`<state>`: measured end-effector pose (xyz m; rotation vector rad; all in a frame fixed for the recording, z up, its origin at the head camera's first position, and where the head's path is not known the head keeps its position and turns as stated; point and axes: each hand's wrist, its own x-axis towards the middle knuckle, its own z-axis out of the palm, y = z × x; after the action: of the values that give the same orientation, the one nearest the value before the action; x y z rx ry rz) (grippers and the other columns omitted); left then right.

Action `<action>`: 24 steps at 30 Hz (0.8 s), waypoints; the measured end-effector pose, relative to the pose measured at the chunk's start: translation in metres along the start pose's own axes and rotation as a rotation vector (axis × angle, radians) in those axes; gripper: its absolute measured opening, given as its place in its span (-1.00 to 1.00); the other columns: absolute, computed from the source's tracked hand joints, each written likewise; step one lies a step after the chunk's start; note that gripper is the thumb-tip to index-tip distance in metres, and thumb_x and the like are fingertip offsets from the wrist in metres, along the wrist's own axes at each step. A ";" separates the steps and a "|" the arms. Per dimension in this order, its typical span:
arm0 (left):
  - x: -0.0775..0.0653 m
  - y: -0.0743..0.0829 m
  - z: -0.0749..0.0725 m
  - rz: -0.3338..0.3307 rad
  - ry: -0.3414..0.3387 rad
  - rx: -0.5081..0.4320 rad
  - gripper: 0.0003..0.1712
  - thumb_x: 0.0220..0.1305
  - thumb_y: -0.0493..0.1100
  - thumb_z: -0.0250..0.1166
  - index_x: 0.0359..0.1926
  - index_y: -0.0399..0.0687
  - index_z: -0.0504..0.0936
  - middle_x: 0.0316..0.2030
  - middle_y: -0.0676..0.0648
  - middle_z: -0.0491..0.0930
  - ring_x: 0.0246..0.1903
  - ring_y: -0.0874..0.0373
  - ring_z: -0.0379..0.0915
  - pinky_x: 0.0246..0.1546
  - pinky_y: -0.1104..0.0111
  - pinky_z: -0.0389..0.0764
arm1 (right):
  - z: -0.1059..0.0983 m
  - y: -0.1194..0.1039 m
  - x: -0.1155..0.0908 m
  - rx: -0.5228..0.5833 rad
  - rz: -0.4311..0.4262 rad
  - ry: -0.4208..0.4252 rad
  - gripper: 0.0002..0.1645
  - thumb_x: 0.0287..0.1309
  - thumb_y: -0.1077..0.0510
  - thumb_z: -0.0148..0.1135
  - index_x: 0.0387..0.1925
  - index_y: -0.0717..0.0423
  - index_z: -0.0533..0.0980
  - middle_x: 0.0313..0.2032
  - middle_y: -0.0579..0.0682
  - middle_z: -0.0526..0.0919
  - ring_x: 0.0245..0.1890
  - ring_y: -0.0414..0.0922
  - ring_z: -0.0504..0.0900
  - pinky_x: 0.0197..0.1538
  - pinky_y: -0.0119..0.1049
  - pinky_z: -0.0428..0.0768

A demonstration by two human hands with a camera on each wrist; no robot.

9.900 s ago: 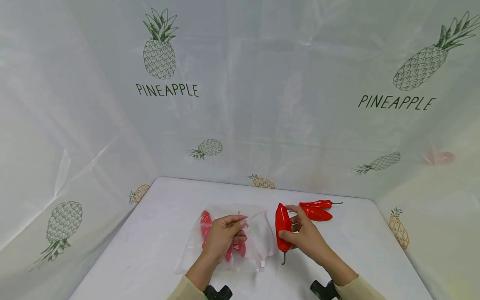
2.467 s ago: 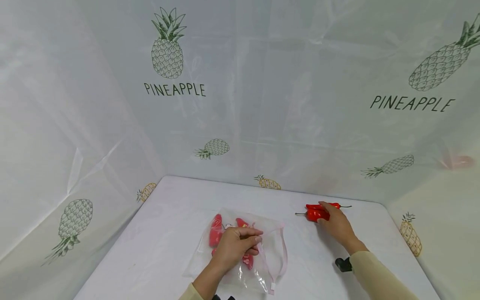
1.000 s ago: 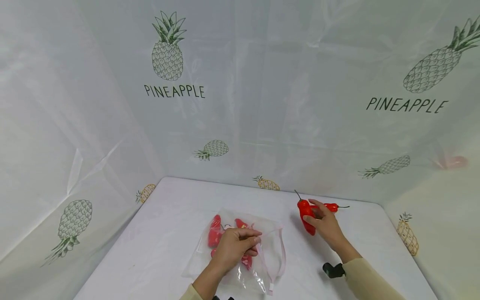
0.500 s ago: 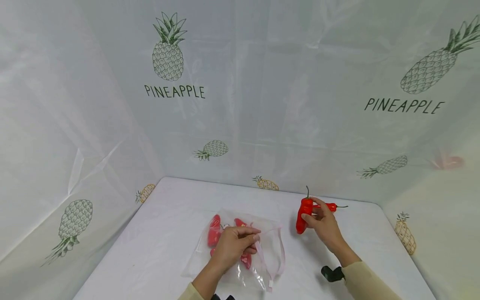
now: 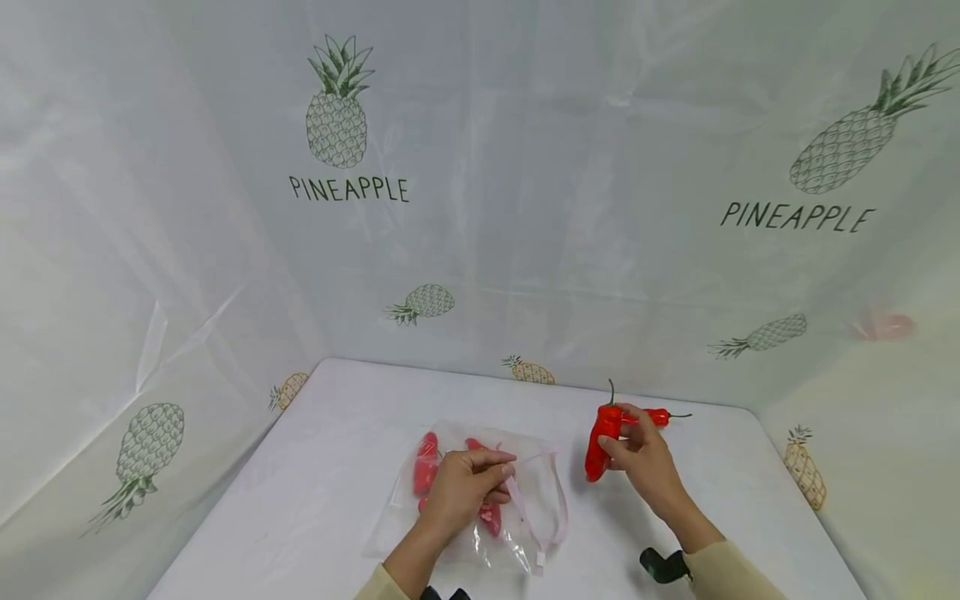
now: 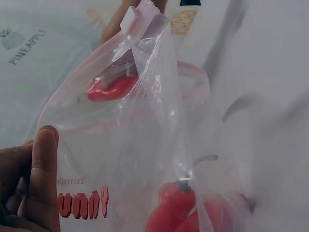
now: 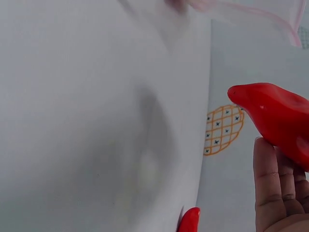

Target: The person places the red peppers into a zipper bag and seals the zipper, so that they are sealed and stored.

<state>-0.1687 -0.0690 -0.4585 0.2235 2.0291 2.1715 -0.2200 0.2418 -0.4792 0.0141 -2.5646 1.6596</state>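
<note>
Red, elongated glossy peppers (image 5: 425, 465) already lie inside a clear plastic bag with pink trim (image 5: 491, 552), whose edge the left hand (image 5: 459, 493) pinches between thumb and fingers. The right hand (image 5: 643, 460), thumb and fingers curled, grips a plump red green-stemmed pepper (image 5: 602, 442) outside it; another slim red pepper (image 5: 659, 417) lies beyond, so apparently two remain unbagged

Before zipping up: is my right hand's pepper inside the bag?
No, the right hand holds the red chili pepper outside the zip bag.

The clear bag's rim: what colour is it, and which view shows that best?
The rim is pale pink, clearest in the left wrist view.
</note>
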 end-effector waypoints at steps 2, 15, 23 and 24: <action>0.000 0.000 0.000 0.001 0.006 -0.006 -0.66 0.41 -0.23 0.42 0.08 -0.41 0.74 -0.24 -0.08 0.73 -0.49 0.26 0.70 -0.32 0.39 0.81 | 0.001 -0.003 -0.004 0.009 -0.007 -0.003 -0.10 0.38 0.07 0.42 0.57 -0.05 0.16 0.30 0.26 0.50 0.20 0.21 0.57 -0.11 -0.22 0.83; 0.002 0.000 -0.002 0.020 0.025 0.003 -0.66 0.43 -0.18 0.41 0.08 -0.36 0.75 -0.34 -0.05 0.69 -0.48 0.21 0.72 -0.30 0.36 0.82 | 0.007 -0.017 -0.030 0.071 0.026 -0.020 -0.23 0.40 0.12 0.38 0.50 -0.03 0.23 0.12 0.26 0.59 -0.05 0.03 0.66 -0.26 -0.18 0.83; 0.005 0.000 -0.002 0.020 0.027 -0.001 -0.67 0.42 -0.19 0.42 0.07 -0.35 0.76 -0.33 -0.05 0.70 -0.48 0.23 0.71 -0.30 0.37 0.82 | 0.016 -0.029 -0.046 0.098 0.047 -0.046 -0.29 0.34 0.19 0.35 0.42 -0.04 0.28 -0.01 0.23 0.59 -0.19 0.01 0.66 -0.34 -0.23 0.79; 0.005 0.001 -0.001 0.021 0.027 -0.002 -0.66 0.42 -0.19 0.42 0.07 -0.37 0.75 -0.34 -0.05 0.70 -0.49 0.23 0.71 -0.31 0.37 0.81 | 0.017 -0.030 -0.048 0.099 0.053 -0.050 -0.30 0.33 0.19 0.35 0.41 -0.04 0.28 -0.01 0.23 0.59 -0.20 0.01 0.66 -0.35 -0.23 0.78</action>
<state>-0.1736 -0.0694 -0.4581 0.2168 2.0478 2.2008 -0.1718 0.2125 -0.4627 -0.0057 -2.5369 1.8266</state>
